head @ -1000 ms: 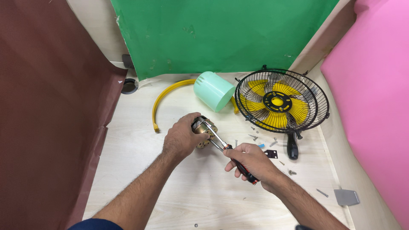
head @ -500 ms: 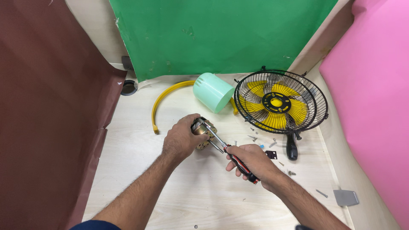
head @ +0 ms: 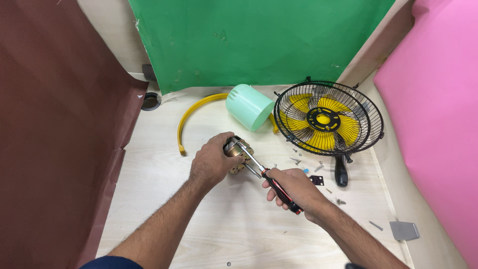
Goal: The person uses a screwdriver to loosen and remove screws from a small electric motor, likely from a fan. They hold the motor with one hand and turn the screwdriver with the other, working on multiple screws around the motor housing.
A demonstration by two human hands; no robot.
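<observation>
Barely any change from a second ago: both hands stay on the same spot, screwdriver angle about the same. Left hand [head: 213, 162] curled around the motor [head: 238, 154], fingers wrapped on it, holding it on the table [head: 149, 199] centre. Right hand [head: 294, 188] fisted on the screwdriver [head: 271, 180] handle, tip at the motor's top. Fan cage [head: 328, 118] with yellow blades sits well right, mint cover [head: 249, 107] behind, loose screws [head: 318, 168] between.

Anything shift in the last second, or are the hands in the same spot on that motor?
Almost nothing changed. The left hand still grips the small motor and the right hand still holds the screwdriver with its tip at the motor. The fan cage, green cylinder and yellow hoop stayed put.
</observation>
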